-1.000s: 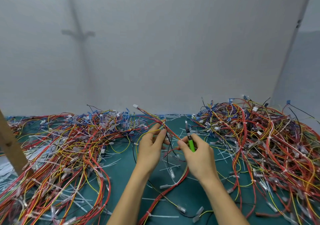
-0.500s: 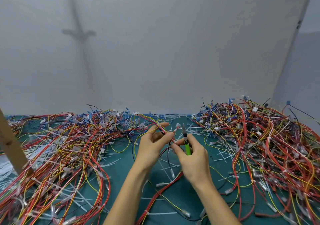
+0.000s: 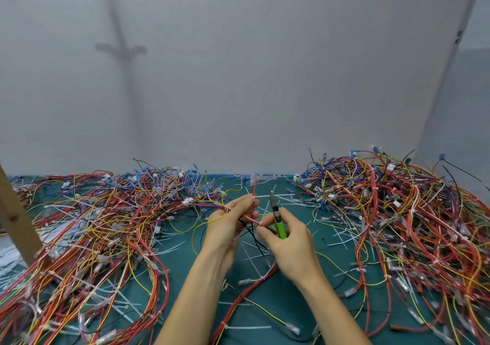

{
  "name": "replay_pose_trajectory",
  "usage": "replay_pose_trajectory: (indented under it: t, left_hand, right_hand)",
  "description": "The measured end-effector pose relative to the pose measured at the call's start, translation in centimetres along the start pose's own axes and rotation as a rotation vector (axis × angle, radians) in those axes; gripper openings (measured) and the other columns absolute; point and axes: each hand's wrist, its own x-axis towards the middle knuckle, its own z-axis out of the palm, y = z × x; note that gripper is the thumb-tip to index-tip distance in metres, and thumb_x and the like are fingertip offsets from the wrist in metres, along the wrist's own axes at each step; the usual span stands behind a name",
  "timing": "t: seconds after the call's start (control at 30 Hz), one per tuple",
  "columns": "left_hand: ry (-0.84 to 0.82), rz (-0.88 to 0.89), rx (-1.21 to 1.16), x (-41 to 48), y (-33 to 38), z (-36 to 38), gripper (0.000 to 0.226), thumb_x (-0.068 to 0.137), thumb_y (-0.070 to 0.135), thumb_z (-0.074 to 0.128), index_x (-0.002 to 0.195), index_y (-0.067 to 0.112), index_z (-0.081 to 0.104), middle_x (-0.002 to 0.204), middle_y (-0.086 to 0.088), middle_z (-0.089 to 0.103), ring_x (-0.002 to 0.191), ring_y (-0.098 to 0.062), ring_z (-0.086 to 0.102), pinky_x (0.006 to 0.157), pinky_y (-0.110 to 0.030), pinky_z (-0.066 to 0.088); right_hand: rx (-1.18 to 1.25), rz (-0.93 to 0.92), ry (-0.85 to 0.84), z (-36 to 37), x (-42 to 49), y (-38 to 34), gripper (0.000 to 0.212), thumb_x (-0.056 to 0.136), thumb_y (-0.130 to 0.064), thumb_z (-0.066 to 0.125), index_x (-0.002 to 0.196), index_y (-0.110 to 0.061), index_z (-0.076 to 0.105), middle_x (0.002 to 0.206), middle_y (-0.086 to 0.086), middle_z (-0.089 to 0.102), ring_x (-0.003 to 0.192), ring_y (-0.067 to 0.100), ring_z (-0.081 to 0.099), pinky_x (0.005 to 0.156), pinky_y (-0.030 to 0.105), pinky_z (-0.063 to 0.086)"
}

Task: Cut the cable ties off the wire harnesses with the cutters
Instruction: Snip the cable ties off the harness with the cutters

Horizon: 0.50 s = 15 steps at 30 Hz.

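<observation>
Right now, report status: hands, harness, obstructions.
Left hand grips harness. Right hand holds cutters, blades up, off the wires. Loose wire piles both sides, none blocking.

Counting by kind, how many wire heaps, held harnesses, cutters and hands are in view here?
Wire heaps: 2, left heap and right heap
Held harness: 1
Cutters: 1
Hands: 2, left hand and right hand
Total: 6

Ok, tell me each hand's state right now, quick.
Left hand: grips the harness.
Right hand: holds the cutters.
</observation>
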Motion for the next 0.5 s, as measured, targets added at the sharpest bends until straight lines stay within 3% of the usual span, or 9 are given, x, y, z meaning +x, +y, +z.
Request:
replay_pose_trajectory:
  t: [0.17,0.27,0.37,0.5]
  left_hand:
    - [-0.021,0.010,-0.059,0.25,0.04,0.01,0.015,0.088,-0.001,0.060,0.102,0.001,0.067,0.074,0.001,0.071,0.062,-0.006,0.065,0.059,-0.015,0.051]
    - [-0.007,0.036,-0.080,0.28,0.06,0.02,0.012,0.089,-0.002,0.059,0.096,0.003,0.067,0.073,0.001,0.070,0.065,-0.007,0.066,0.065,-0.017,0.052]
    - [0.003,0.069,-0.053,0.26,-0.05,0.21,0.012,0.089,-0.001,0.059,0.096,0.005,0.067,0.079,-0.003,0.070,0.071,-0.010,0.066,0.073,-0.023,0.050]
    - [-0.030,0.108,0.013,0.19,-0.44,0.27,0.013,0.089,0.001,0.060,0.098,0.006,0.068,0.087,-0.006,0.073,0.082,-0.014,0.069,0.079,-0.024,0.052]
  right_hand:
    - [-0.177,-0.140,0.104,0.20,-0.39,-0.53,0.011,0.089,-0.030,0.068,0.084,-0.022,0.061,0.092,-0.010,0.051,0.082,0.002,0.054,0.069,0.007,0.037]
    - [-0.206,-0.195,0.120,0.52,-0.78,-0.75,0.037,0.093,-0.053,0.043,0.090,-0.018,0.056,0.091,-0.006,0.047,0.080,0.005,0.051,0.069,0.014,0.036]
    - [-0.271,-0.167,0.050,0.66,-0.88,-0.55,0.049,0.090,-0.062,0.026,0.087,-0.019,0.050,0.086,-0.009,0.047,0.077,0.007,0.049,0.069,0.027,0.036]
    - [-0.342,-0.126,0.014,0.80,-0.74,-0.15,0.044,0.094,-0.057,0.028,0.081,-0.022,0.050,0.083,-0.009,0.048,0.074,0.008,0.047,0.067,0.030,0.032]
